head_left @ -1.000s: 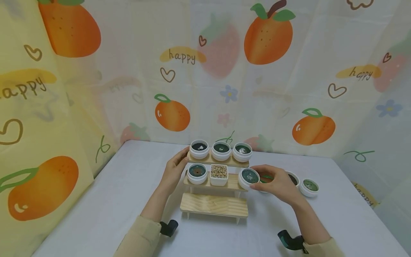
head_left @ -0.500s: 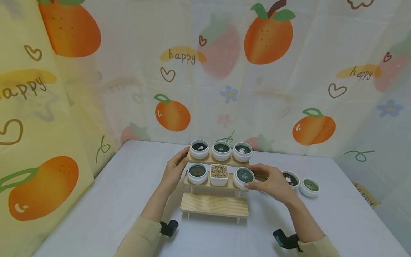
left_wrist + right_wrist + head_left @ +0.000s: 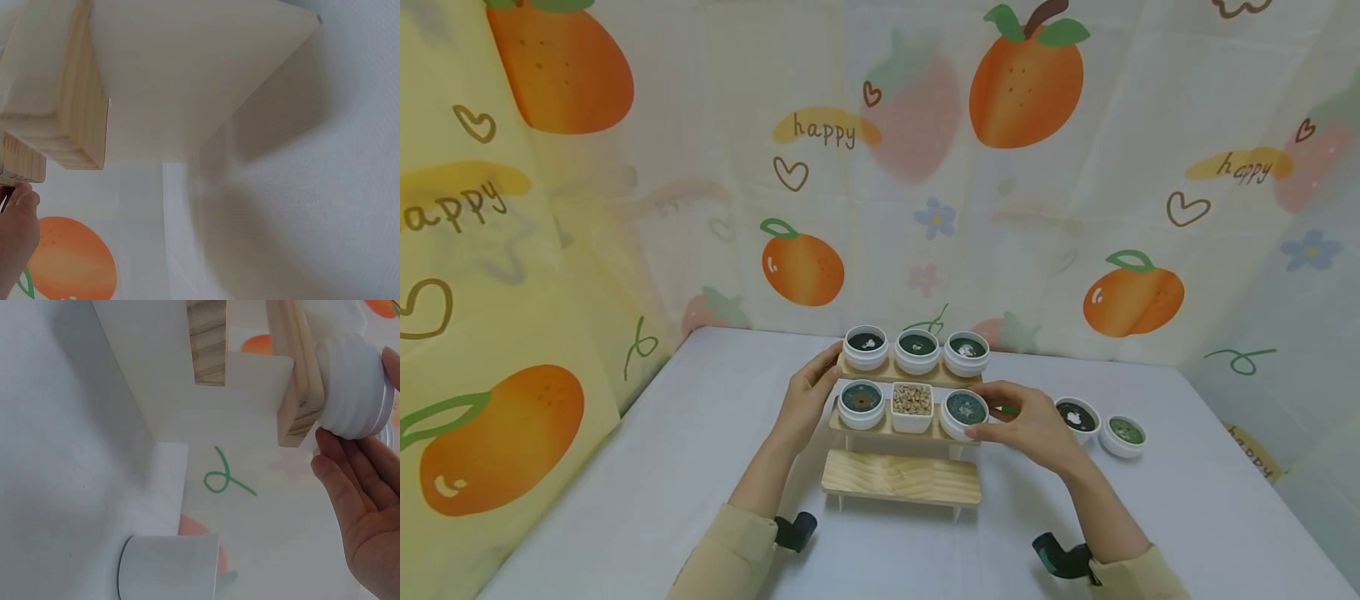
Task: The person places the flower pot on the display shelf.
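A three-tier wooden stand with white supports stands mid-table. My left hand holds the left end of its top tier; in the left wrist view its fingers meet a wooden edge. My right hand grips a round white bowl with dark teal contents between thumb and fingers. This bowl sits upright at the right end of the middle tier. Beside it are a square white bowl of small tan pieces and a round bowl at the left. The right wrist view shows fingers around the white bowl.
Three round bowls line the top tier, among them a middle bowl. Right of the stand, a dark-filled bowl and a green-filled bowl rest on the white tablecloth. Another bowl is mostly hidden behind my right hand. A fruit-print curtain hangs behind.
My right hand has moved left with the teal-filled bowl, from the middle tier's right edge further onto it. The dark-filled bowl at the right has come into fuller view. My left hand stays put.
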`<state>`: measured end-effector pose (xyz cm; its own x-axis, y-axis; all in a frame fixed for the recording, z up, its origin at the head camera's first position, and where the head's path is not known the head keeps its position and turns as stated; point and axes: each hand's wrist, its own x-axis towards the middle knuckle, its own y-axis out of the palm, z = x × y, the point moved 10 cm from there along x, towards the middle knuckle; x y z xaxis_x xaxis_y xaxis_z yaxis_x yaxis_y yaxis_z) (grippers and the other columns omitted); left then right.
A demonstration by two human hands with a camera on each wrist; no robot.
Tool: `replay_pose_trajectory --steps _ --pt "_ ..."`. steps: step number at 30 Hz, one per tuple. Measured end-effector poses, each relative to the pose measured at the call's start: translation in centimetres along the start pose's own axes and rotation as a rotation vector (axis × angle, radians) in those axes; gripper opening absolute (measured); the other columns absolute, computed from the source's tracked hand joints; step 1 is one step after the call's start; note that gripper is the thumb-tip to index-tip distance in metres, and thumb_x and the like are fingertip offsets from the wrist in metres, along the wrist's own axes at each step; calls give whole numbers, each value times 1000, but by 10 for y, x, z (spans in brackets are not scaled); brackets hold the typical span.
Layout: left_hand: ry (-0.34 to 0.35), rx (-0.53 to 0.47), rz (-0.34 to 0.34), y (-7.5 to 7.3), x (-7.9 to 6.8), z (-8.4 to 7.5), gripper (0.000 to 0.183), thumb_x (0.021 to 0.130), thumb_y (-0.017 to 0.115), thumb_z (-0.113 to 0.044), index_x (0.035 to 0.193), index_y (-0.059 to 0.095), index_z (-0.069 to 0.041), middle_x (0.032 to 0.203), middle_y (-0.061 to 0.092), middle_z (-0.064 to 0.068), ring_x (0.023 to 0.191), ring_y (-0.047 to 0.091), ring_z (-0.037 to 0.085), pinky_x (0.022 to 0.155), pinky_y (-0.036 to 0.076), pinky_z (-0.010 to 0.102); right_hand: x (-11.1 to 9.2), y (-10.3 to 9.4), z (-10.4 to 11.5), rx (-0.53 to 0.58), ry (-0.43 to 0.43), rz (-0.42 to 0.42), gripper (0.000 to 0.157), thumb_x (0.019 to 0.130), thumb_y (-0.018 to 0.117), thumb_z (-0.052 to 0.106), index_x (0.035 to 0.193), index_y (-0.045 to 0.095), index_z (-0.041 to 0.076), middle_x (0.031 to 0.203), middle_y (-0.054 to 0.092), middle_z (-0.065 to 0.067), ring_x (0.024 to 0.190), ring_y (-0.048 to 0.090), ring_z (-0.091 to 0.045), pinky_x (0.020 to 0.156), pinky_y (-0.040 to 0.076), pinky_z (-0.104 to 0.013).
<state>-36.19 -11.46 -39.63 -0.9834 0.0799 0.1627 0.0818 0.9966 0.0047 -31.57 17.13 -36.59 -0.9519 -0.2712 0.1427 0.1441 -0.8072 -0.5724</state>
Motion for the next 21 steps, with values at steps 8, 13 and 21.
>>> replay_pose_trajectory --steps 8,13,21 --pt "10 -2 8 1 0 -1 48 105 44 -11 151 36 -2 159 38 15 150 32 27 126 27 42 0 0 0 -17 13 -18 54 76 85 31 122 67 10 124 69 -11 119 65 -32 102 56 -43" --pt "14 -9 7 1 0 -1 48 105 44 -12 151 36 -2 158 38 15 150 32 27 127 27 43 0 0 -1 -36 23 -30 54 76 85 31 123 66 10 125 69 -11 117 65 -31 101 56 -44" --pt "9 -5 5 1 -1 -2 48 105 44 -12 151 37 -2 158 39 15 150 33 28 127 27 43 1 0 -2 -51 34 -41 53 76 84 33 122 67 12 124 70 -9 114 66 -28 99 57 -43"
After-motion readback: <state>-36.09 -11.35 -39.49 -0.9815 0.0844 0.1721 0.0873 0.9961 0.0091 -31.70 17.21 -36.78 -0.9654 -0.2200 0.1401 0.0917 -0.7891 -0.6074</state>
